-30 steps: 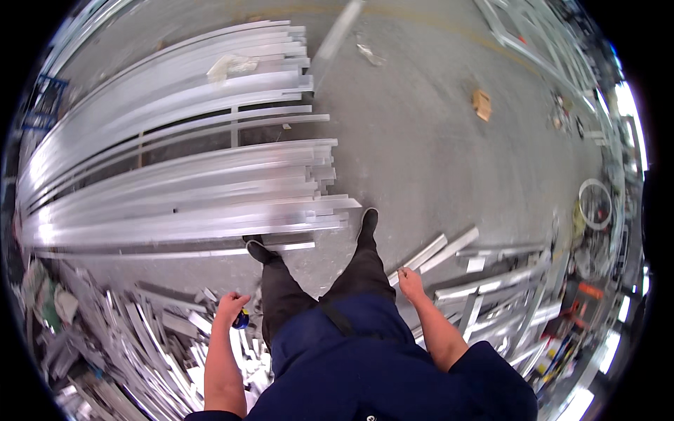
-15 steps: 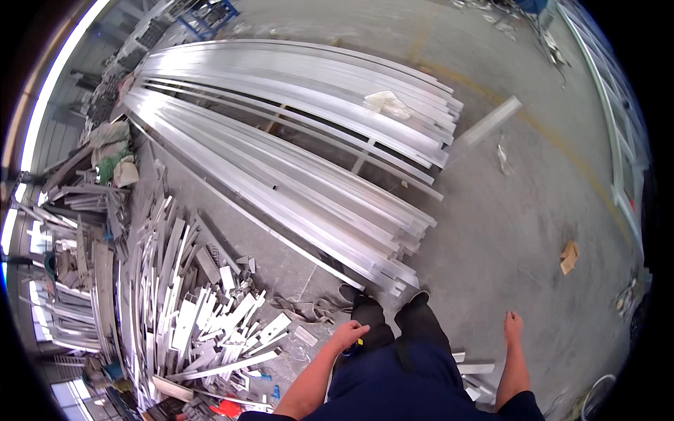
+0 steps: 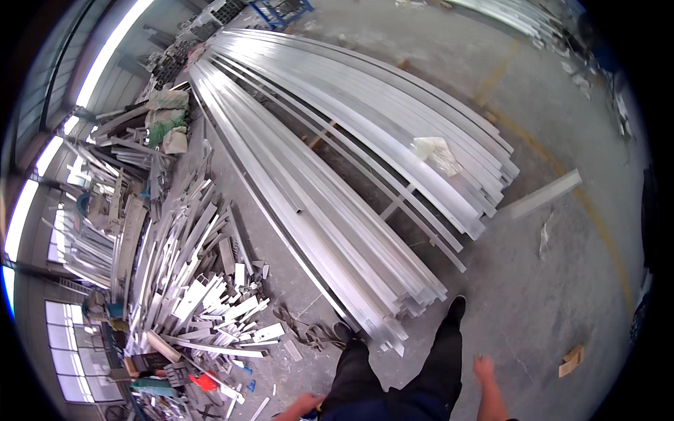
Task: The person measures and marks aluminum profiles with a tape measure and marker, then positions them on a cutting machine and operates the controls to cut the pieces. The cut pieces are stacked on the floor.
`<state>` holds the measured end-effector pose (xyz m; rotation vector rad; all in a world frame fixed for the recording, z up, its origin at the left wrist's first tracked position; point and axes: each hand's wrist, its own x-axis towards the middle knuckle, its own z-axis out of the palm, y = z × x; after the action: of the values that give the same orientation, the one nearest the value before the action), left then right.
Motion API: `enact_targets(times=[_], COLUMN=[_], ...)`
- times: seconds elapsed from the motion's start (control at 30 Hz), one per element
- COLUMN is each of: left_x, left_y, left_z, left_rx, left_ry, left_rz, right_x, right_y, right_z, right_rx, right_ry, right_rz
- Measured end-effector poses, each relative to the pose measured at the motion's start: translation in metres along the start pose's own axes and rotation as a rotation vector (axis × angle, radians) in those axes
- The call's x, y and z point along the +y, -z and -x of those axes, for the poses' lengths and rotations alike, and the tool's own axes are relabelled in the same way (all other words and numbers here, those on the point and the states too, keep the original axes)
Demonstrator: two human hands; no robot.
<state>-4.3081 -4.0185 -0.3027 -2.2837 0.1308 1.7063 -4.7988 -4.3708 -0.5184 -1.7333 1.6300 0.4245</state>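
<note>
My left hand (image 3: 303, 405) hangs low beside my left hip, its fingers closed around a small blue and yellow thing that looks like a tape measure (image 3: 320, 407); only a sliver of it shows. On the other side, my right hand (image 3: 483, 368) hangs away from my thigh, loosely curled, with nothing visible in it. Ahead of my feet lies a long stack of silver metal profiles (image 3: 337, 210), its near ends just in front of my shoes. Neither hand touches the stack. A second bundle of profiles (image 3: 393, 126) lies alongside it on the right.
Scrap offcuts (image 3: 203, 295) are heaped on the floor to my left. Crumpled straps (image 3: 309, 331) lie by my left shoe. A separate metal bar (image 3: 544, 194) sticks out at the right, with a brown cardboard piece (image 3: 571, 361) nearer me. A blue stand (image 3: 281, 12) is far off.
My right foot has stepped forward and right. The view has turned to the right, and both hands now appear lower in the picture. The stacks look unmoved.
</note>
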Motion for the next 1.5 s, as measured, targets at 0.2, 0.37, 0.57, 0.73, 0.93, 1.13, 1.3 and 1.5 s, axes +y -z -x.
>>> enact_targets(times=[0.2,0.37,0.57,0.73,0.93,1.13,1.3,1.5], left_x=[0.117,0.216,0.239,0.244,0.249,0.233,0.196,0.092], left_y=[-0.043,-0.086,-0.119,-0.141,-0.151,-0.158,-0.196,-0.185], left_z=[0.031,0.040,0.074,0.073,0.056,0.063,0.081,0.039], left_rx=[0.020,-0.077,-0.135,-0.182,-0.258,-0.239,-0.231,-0.214], left_ry=[-0.136,-0.164,0.093,0.204,0.241,0.341,0.282,0.020], left_rz=[-0.152,0.302,0.387,0.433,0.573,0.965,1.039,1.102], right_x=[-0.071,-0.060,-0.128,-0.138,-0.191,-0.168,-0.217,-0.277], right_y=[0.176,0.174,0.110,0.070,0.073,0.054,0.047,0.023], right_z=[-0.185,-0.321,-0.416,-0.474,-0.490,-0.491,-0.408,-0.237], right_rx=[0.099,0.204,0.114,0.087,-0.146,-0.076,-0.204,-0.371], right_ry=[-0.054,-0.053,-0.138,-0.016,-0.254,-0.248,-0.194,-0.266], right_rz=[-0.358,-0.436,-0.757,-0.782,-1.105,-1.210,-1.013,-0.822])
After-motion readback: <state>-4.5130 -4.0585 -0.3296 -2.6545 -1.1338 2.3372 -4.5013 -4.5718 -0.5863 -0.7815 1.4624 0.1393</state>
